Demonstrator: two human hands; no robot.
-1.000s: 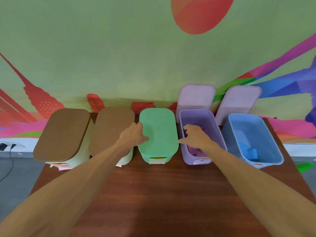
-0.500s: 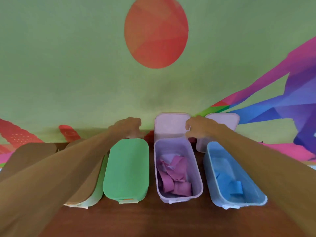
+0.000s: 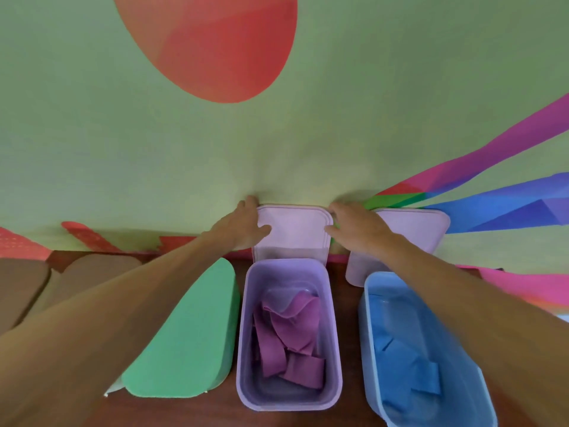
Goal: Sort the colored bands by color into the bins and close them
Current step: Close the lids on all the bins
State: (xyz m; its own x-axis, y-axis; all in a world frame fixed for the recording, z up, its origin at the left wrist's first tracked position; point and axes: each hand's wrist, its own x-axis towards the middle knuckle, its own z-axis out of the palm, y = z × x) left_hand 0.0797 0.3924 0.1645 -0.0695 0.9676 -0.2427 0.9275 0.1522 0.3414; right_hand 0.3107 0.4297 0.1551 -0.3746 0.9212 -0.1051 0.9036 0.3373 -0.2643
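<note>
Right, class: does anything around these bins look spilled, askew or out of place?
Nothing stands out: purple bands lie inside the purple bin, blue bands inside the blue bin. The left hand and right hand grip the lid standing behind the purple bin.

Bright, even light; soft focus, wide-angle edge distortion.

Green mural wall (image 3: 338, 118) — red oval (image 3: 209, 41), coloured streaks, dark wooden table (image 3: 349, 334)

text: none was legible | labels, brands, numbers: none could be read on any bin (image 3: 242, 334), lid (image 3: 294, 231) or wall (image 3: 369, 118)
</note>
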